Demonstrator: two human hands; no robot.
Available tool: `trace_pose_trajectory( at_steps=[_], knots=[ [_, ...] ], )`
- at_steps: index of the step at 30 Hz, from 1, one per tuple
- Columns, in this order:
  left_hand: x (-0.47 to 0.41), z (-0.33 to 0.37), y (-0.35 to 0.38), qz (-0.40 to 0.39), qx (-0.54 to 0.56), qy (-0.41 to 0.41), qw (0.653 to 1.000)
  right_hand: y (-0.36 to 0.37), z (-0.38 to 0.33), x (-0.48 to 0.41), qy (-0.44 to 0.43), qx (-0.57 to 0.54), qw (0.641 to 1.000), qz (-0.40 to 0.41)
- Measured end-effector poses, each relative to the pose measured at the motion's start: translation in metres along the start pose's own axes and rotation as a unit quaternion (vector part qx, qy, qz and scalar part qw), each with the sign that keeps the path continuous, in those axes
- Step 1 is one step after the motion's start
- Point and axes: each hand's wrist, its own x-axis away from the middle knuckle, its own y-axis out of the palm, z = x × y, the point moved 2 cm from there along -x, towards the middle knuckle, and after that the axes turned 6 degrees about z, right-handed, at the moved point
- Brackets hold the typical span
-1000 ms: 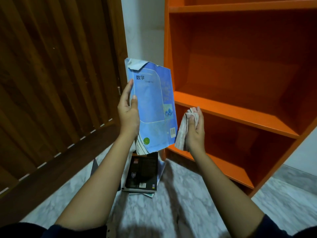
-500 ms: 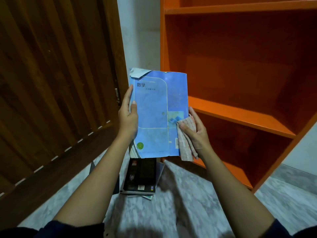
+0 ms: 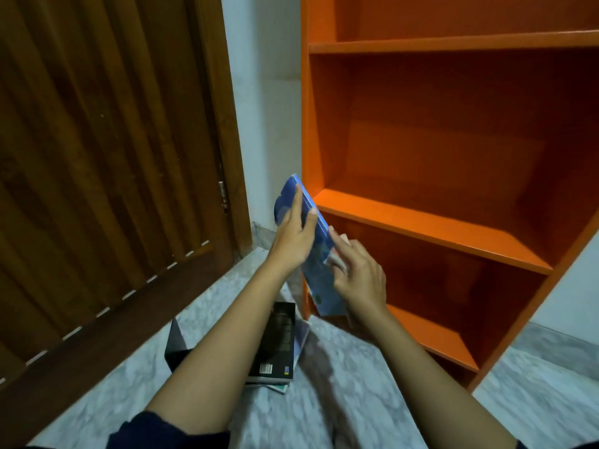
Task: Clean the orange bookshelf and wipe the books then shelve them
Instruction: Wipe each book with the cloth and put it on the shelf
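Left hand (image 3: 291, 236) grips the blue book (image 3: 317, 254) near its top, with the fingers laid long on the far cover and the thumb on the edge toward me. Right hand (image 3: 361, 281) has its fingers curled round a bunched cloth (image 3: 335, 261) and presses it to the near cover about halfway down. Its index finger is stretched along the book. I hold the book up off the floor, tilted and nearly edge-on to me, just in front of the left upright of the orange bookshelf (image 3: 421, 223).

Progress, my judgement: wiping stage, early in the book part. Every shelf in view is bare, so no book is shelved yet. Whether the boards are dusted I cannot tell. This book wants finishing, then a place on a shelf.

Left to do: a black book (image 3: 281, 338) lies flat on the floor (image 3: 356, 400) under my left forearm, on at least one paler book whose corner sticks out. Size of the pile is unclear.

Around:
- wooden door (image 3: 113, 157) at left
- white wall (image 3: 269, 108) between door and bookshelf
- a dark upright piece (image 3: 176, 350) beside the pile, kind unknown

Nothing blocks the shelf openings. My arm hides part of the pile.
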Motion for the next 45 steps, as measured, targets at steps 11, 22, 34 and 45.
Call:
trace_pose_trajectory(
  at_steps=[11, 22, 34, 45],
  knots=[
    [0.008, -0.008, 0.006, 0.151, 0.062, -0.071, 0.984, -0.002, -0.002, 0.023, -0.128, 0.087, 0.988, -0.004],
    [0.002, -0.02, -0.025, 0.189, 0.215, -0.05, 0.957, -0.005, -0.003, 0.013, 0.072, -0.157, 0.984, 0.044],
    [0.018, 0.001, -0.027, 0.134, 0.333, 0.005, 0.933, 0.025, -0.048, -0.017, 0.09, -0.227, 0.97, -0.009],
    [0.014, 0.002, -0.036, 0.166, 0.375, -0.02, 0.912, 0.015, -0.039, 0.003, 0.103, -0.292, 0.946, 0.098]
  ],
)
